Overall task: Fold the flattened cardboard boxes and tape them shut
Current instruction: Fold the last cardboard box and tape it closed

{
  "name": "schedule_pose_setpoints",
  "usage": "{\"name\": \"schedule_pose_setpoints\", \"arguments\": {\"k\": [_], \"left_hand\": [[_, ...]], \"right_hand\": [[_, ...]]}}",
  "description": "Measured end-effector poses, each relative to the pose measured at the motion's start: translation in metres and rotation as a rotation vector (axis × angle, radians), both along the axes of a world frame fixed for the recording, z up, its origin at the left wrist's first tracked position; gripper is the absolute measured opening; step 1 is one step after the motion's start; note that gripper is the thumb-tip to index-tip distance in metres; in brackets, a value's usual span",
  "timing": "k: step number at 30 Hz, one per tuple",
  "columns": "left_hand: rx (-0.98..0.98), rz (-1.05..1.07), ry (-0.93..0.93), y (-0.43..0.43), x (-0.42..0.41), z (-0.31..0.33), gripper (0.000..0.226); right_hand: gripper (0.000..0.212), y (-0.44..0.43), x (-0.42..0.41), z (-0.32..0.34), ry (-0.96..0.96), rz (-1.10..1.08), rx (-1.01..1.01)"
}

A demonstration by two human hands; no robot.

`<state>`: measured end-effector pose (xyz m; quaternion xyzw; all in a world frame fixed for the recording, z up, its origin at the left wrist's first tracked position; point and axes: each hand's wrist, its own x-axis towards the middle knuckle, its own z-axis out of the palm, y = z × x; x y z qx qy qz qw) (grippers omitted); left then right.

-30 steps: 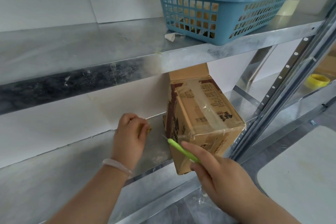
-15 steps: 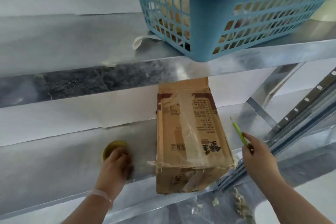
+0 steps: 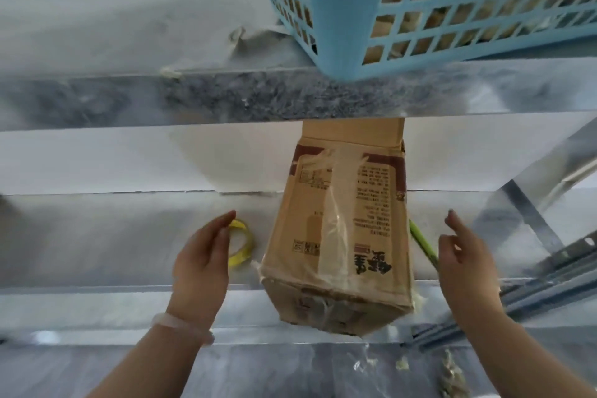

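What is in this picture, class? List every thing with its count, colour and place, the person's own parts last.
Upper shelf: one, silver, top.
Lower shelf: one, silver, beneath.
Basket: one, blue, upper shelf.
Cardboard box: one, brown, lower shelf, centre.
Tape roll: one, yellow, left of box.
Slim tool: one, green, right of box.
Tape scraps: several, pale, floor, lower right.
Bracelet: one, pale, left wrist.
Left grip: one, bare, open, beside tape roll.
Right grip: one, bare, open, beside slim tool.

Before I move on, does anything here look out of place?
The cardboard box juts out past the front edge of the shelf, and its clear tape is wrinkled, with loose ends at the near corners. Small scraps litter the floor below.
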<state>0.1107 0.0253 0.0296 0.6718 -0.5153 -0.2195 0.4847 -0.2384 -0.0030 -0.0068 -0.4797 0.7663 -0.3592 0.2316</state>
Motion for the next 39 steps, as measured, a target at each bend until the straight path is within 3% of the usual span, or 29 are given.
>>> {"name": "schedule_pose_setpoints", "arguments": {"k": [1,2,4,7,10,12,21,23,26,29,36,39], "left_hand": [[-0.089,0.030,0.155,0.010,-0.011,0.018,0.027],[-0.166,0.001,0.303,0.021,-0.021,0.033,0.026],[-0.192,-0.147,0.479,0.041,-0.047,0.058,0.036],[-0.105,-0.294,0.436,0.055,-0.085,0.074,0.033],[-0.078,-0.269,0.433,0.052,-0.103,0.077,0.065],[-0.012,-0.211,0.431,0.047,-0.102,0.075,0.080],[-0.047,-0.257,0.514,0.041,-0.099,0.061,0.045],[-0.085,-0.308,0.466,0.045,-0.097,0.062,0.051],[-0.113,-0.368,0.432,0.044,-0.099,0.063,0.057],[-0.104,-0.279,0.466,0.038,-0.106,0.061,0.066],[-0.135,-0.257,0.570,0.030,-0.108,0.047,0.051],[-0.228,-0.339,0.391,0.035,-0.100,0.043,0.049]], "right_hand": [[0.042,0.016,0.013,0.019,-0.263,0.019,-0.209],[0.040,0.035,0.027,0.040,-0.406,0.090,-0.388],[0.047,0.072,0.054,0.072,-0.482,0.330,-0.560],[0.067,0.094,0.087,0.093,-0.427,0.535,-0.458],[0.077,0.086,0.103,0.102,-0.619,0.434,-0.336],[0.079,0.076,0.104,0.101,-0.601,0.364,-0.305],[0.042,0.075,0.102,0.093,-0.737,0.323,-0.365],[0.037,0.077,0.102,0.091,-0.774,0.352,-0.411],[0.039,0.077,0.104,0.092,-0.786,0.414,-0.410],[0.046,0.072,0.107,0.094,-0.778,0.364,-0.349],[0.034,0.070,0.105,0.089,-0.771,0.323,-0.320],[0.036,0.076,0.093,0.083,-0.685,0.399,-0.285]]}}
